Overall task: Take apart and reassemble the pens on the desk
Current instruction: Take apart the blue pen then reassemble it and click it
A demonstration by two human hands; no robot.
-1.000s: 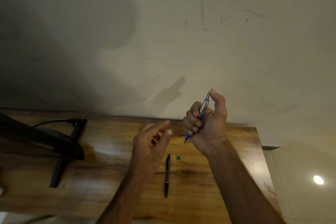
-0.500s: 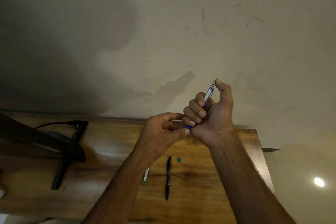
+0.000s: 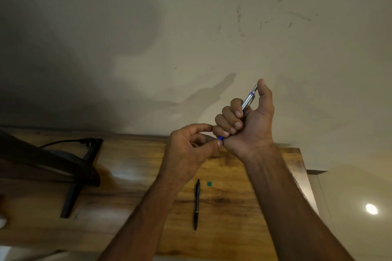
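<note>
Above the bench's (image 3: 127, 186) far edge, the right hand (image 3: 253, 126) grips a tilted silver-blue pen (image 3: 247, 100), thumb on top; the left hand (image 3: 188, 150) pinches its blue tip. A black pen (image 3: 196, 203) lies mid-bench beside a teal piece (image 3: 209, 183).

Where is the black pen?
In the head view, the black pen lies flat on the wooden desk, lower centre, just left of a small teal piece.

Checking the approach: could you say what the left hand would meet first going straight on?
The left hand would meet the blue tip of the silver pen held in the right hand; they may touch.
</note>
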